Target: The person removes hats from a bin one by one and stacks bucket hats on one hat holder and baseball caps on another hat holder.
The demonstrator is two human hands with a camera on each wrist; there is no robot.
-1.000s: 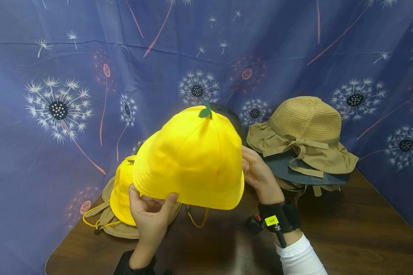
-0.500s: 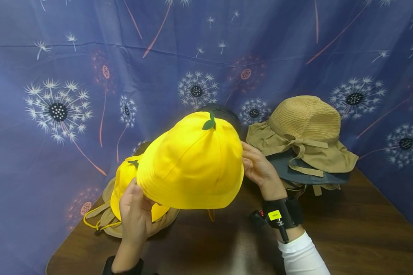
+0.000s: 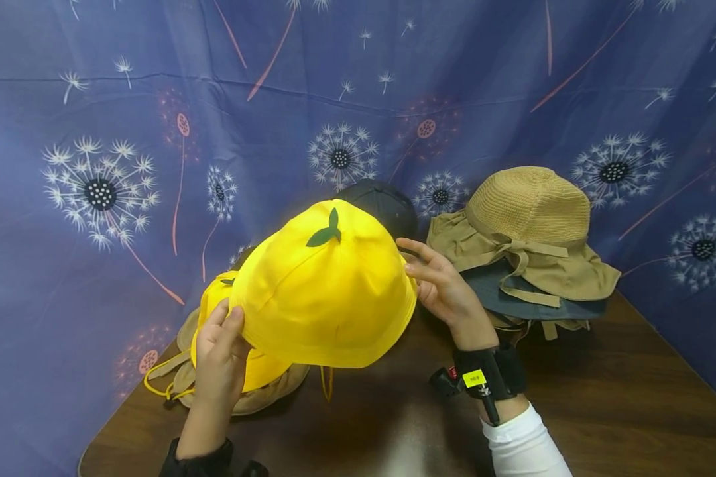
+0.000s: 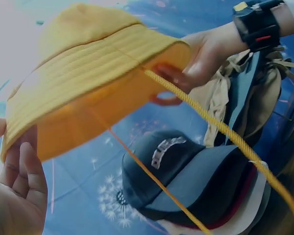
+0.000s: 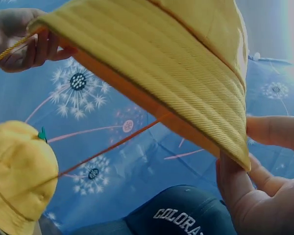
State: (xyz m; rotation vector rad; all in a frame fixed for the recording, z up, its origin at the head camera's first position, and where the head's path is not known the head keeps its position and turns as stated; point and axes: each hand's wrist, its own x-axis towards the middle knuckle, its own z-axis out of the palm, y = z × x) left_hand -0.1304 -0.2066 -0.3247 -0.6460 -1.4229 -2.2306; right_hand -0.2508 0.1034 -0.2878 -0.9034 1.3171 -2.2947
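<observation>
A yellow bucket hat (image 3: 328,291) with a green leaf tuft (image 3: 325,233) on its crown is held up above the table, tilted. My left hand (image 3: 219,361) pinches the brim at its left side, thumb on the outer face and fingers underneath. At the opposite side, my right hand (image 3: 447,295) holds the brim; in the right wrist view the brim edge lies between its fingers (image 5: 233,183). A yellow chin cord (image 4: 210,120) hangs from the hat. The hat's inside is mostly hidden in the head view.
Another yellow hat (image 3: 205,324) sits on a tan hat (image 3: 274,392) at left. Behind is a dark baseball cap (image 3: 382,204), stacked on other caps. At right, a straw-crowned tan hat (image 3: 528,212) tops a blue hat (image 3: 501,291) on the wooden table (image 3: 602,397). A patterned curtain (image 3: 262,132) hangs behind.
The yellow bucket hat has shifted left and lower, and its crown has tipped toward me. My left hand has moved left along with it; the right hand's fingers have spread at the brim.
</observation>
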